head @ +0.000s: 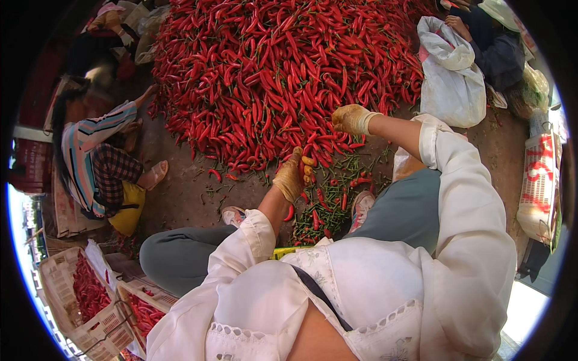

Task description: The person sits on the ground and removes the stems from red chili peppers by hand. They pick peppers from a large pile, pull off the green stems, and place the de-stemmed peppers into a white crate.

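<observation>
A large heap of red chili peppers (271, 81) with green stems spreads over the floor before me. My left hand (291, 176), in a stained yellowish glove, is at the heap's near edge with its fingers curled. Red chili shows between the palm and the fingertips. Farther right, my right hand (354, 119) wears a similar glove and reaches over the heap's right edge. Its fingers point down and left and are mostly hidden, so I cannot tell whether it grips a pepper. Between my shoes lies a pile of green chili stems (332, 212) mixed with several red peppers.
At the left, a seated person in a striped top (90, 149) reaches to the heap. Another person (496, 54) sits behind a white woven sack (454, 90) at the right. Plastic crates (58, 270) with red chilies stand at lower left; another crate (537, 185) stands right.
</observation>
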